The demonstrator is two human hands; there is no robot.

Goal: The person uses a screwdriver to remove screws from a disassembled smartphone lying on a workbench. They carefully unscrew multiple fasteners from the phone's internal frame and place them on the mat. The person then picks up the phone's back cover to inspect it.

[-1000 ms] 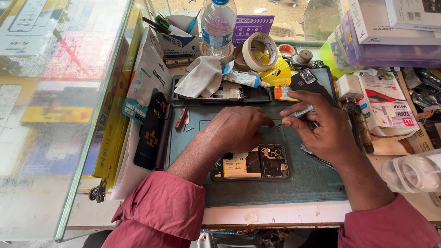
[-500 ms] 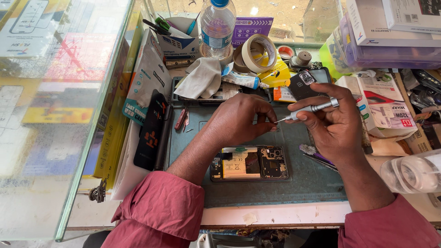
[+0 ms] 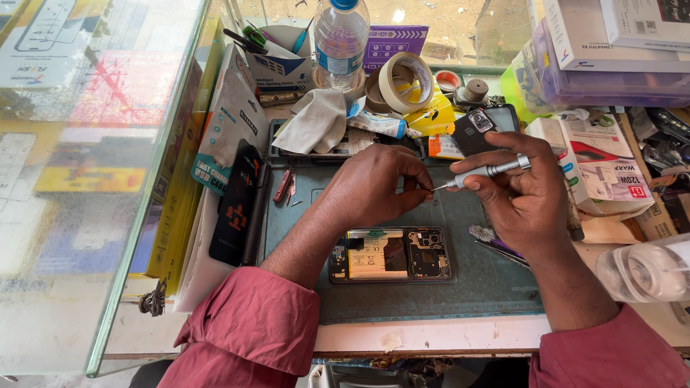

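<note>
Cluttered worktop (image 3: 431, 334), with a green mat (image 3: 474, 287) under both hands. Below the grips lies an opened phone (image 3: 392, 253), untouched. Right hand (image 3: 521, 194) is closed round a slim screwdriver (image 3: 483, 172), tip pointing left. Left hand (image 3: 374, 183) pinches its fingertips together at that tip; what they hold is too small to tell.

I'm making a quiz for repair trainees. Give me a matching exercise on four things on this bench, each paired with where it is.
Things:
1. screwdriver
2. opened phone
3. water bottle
4. tape roll

Places:
A. lying on the green mat, below both hands
B. standing at the back of the bench
C. held in the right hand, tip toward the left hand
D. leaning just right of the bottle

Pairs: 1-C, 2-A, 3-B, 4-D
</note>
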